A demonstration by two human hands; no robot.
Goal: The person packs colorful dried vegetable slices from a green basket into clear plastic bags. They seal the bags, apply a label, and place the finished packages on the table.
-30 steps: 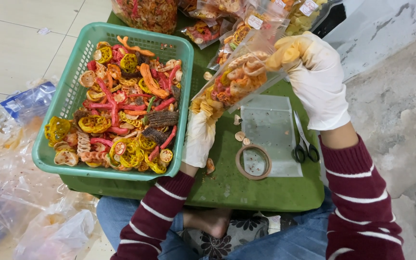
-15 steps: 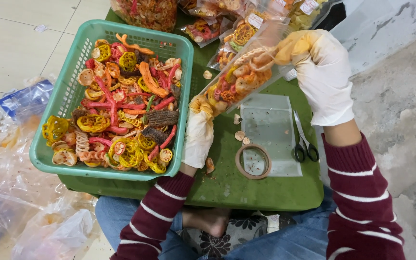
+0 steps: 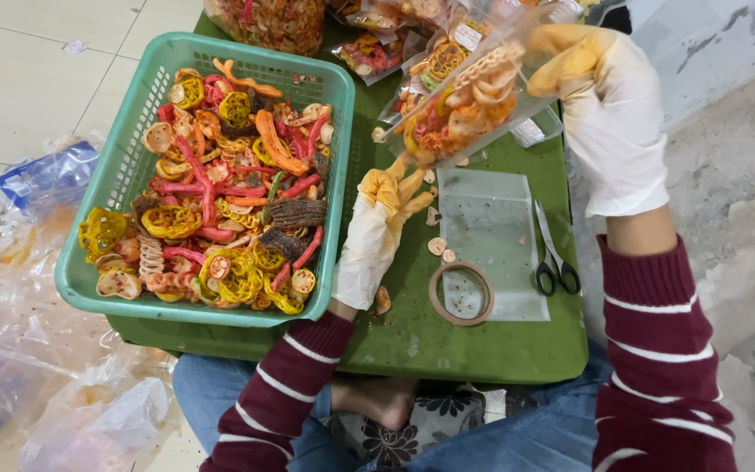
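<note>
A clear plastic bag [image 3: 469, 92] partly filled with coloured fried snacks hangs tilted above the green table [image 3: 482, 350]. My right hand [image 3: 609, 114], in a white glove stained yellow, grips the bag's upper end. My left hand [image 3: 382, 223], gloved the same way, holds the bag's lower end with its fingertips. To the left stands a green plastic basket [image 3: 107, 188] heaped with mixed red, yellow and orange snack rings and sticks.
Empty clear bags [image 3: 491, 227], a roll of tape [image 3: 463, 293] and black-handled scissors [image 3: 554, 262] lie on the table under the bag. Filled snack bags [image 3: 369, 48] sit at the back. Crumpled plastic [image 3: 54, 385] covers the floor on the left.
Both hands have lifted the snack bag higher and a little to the right; the view has tilted with them.
</note>
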